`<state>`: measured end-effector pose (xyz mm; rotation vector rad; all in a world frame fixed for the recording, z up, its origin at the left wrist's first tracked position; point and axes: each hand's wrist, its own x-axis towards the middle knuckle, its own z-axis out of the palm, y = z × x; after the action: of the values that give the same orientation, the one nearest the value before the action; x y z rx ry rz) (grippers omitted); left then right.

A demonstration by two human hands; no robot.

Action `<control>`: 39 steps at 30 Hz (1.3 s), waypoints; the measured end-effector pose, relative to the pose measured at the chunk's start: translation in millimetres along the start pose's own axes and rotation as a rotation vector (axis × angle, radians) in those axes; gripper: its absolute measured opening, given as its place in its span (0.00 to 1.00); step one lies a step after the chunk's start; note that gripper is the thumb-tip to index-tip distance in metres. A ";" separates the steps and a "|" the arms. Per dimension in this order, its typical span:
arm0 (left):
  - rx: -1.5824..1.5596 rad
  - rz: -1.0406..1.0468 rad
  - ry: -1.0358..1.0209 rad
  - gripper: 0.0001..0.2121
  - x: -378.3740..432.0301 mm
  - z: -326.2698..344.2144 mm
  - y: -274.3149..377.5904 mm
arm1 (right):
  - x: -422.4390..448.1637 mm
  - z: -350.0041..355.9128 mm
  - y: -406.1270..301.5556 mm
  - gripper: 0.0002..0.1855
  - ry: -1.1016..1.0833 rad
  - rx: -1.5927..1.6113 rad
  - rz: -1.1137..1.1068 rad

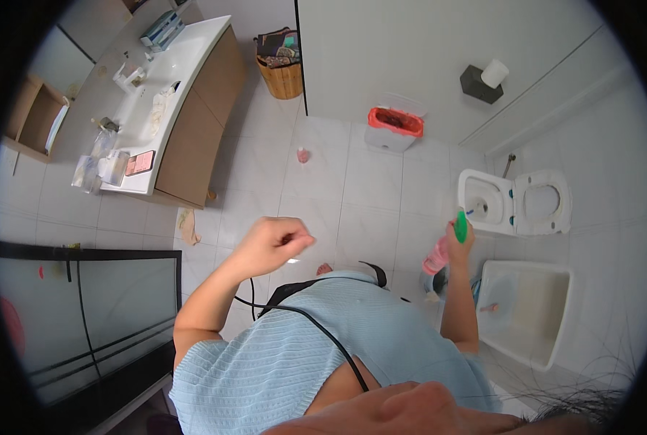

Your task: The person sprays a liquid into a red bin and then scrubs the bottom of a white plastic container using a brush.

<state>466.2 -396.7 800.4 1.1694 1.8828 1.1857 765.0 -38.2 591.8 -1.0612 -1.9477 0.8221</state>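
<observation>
My right hand [458, 244] grips a spray bottle [436, 255] with a pink body and a green trigger head [460, 227], beside the near rim of a toilet [486, 225]. The toilet's lid and seat [542, 201] are raised, and something small and blue shows inside the bowl. My left hand [280, 239] is raised over the tiled floor at the left of my body, its fingers curled, with nothing visible in it.
A washbasin cabinet [187, 147] with a phone [140, 163] stands at left. A lined bin [391, 144] and wooden basket [281, 81] stand farther off. A small pink bottle [302, 155] and a cloth [188, 227] lie about the floor. A white tub [557, 315] is at right; a black cable [312, 321] crosses my body.
</observation>
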 end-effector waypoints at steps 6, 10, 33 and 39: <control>-0.081 -0.244 0.151 0.09 -38.2 -16.8 -42.1 | -29.4 37.7 34.2 0.10 -0.070 -0.194 0.179; -0.102 -0.317 0.210 0.08 -53.2 -22.3 -57.1 | -41.9 50.1 43.0 0.12 0.032 -0.295 0.159; -0.086 -0.281 0.029 0.08 57.4 12.8 -50.6 | 59.6 18.0 75.5 0.10 0.309 -0.262 0.362; -0.084 -0.297 0.041 0.08 118.9 40.1 -31.3 | 149.9 2.8 106.1 0.15 0.431 -0.295 0.546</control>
<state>439.1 -280.6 750.4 0.7928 1.9367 1.1161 748.7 140.3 551.4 -1.8277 -1.4511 0.5210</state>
